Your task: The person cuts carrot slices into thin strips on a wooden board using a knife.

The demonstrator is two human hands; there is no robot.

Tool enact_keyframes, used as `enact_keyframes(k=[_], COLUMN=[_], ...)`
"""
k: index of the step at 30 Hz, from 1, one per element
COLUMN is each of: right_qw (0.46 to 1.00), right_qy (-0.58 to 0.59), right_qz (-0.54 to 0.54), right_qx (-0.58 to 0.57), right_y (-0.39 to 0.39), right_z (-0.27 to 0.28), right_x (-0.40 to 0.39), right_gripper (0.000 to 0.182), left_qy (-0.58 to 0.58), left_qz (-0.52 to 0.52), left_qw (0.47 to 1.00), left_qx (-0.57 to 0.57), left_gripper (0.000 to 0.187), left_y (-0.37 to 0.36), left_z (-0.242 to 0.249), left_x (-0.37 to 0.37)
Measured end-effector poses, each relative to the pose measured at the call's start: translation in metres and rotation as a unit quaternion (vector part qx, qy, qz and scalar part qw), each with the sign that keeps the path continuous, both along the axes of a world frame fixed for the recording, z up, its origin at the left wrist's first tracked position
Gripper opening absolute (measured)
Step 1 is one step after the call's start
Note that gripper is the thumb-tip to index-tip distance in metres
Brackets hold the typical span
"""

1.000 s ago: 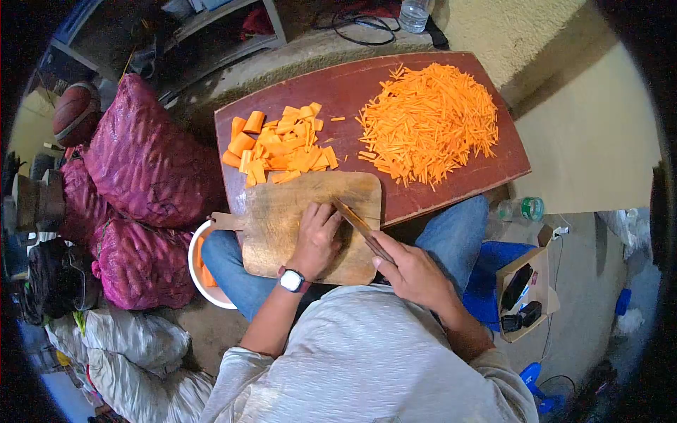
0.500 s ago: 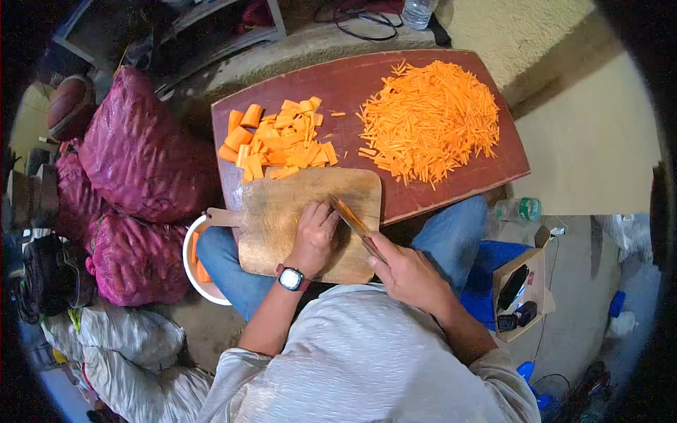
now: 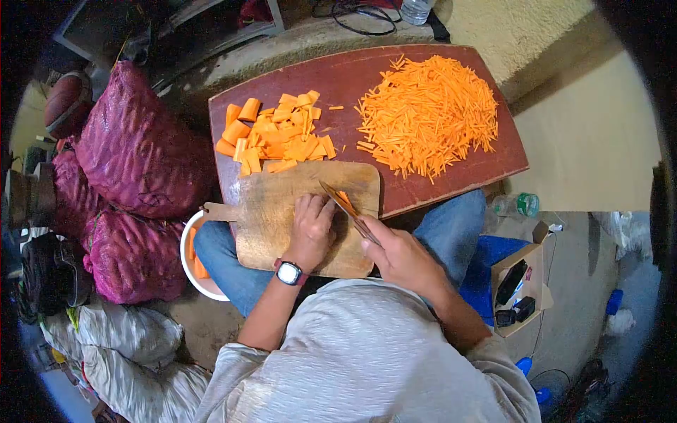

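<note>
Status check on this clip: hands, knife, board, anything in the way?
Right hand gripping knife, blade angled over cutting board. Left hand pressed flat on board beside blade. Carrot slab pile clear of the cut.

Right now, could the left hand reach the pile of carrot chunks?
Probably yes. The left hand rests on the cutting board, and the carrot chunks lie just past the board's far edge, with nothing between them.

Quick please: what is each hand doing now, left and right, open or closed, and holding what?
Left hand: curled, pressing down on the cutting board; anything under it is hidden.
Right hand: closed on the knife.
</note>
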State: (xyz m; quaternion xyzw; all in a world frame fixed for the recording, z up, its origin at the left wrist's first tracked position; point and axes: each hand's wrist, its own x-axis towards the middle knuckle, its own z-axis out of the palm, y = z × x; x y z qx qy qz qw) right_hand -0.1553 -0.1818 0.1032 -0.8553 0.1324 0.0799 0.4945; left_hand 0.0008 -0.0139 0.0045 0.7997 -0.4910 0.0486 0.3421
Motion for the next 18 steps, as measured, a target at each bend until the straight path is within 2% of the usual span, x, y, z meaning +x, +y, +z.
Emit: enact_keyframes(k=[2,5,8,11,18], right_qw=[1.0,1.0,0.999,1.0,1.0], right_qy=[0.0,0.021,-0.036,0.021,-0.024], right_qz=[0.002,-0.002,0.0,0.006,0.002], right_qx=[0.026,-0.004,-0.027,0.018,0.014], right_y=[-0.001,0.001,0.002,0.0,0.0], right_z=[0.0,-0.01,-0.008,0.005,0.0], right_x=[-0.001,0.003,0.006,0.001,0.005], right_gripper=[0.043,0.041,0.041,0.039,0.042], left_qy=[0.0,0.007,-0.012,-0.026,-0.008], left_qz=[0.002,0.002,0.005,0.014,0.021], left_qw=[1.0,1.0,1.0,1.0,1.0], left_qx=[-0.003,-0.003,0.0,-0.006,0.007], left_gripper=[0.047,0.048,0.049,0.048,0.05], left_y=[0.001,-0.001,0.001,0.0,0.002], left_z=[-0.002,-0.003,0.0,0.001,0.002], left_x=[0.002,0.0,0.0,0.003,-0.003])
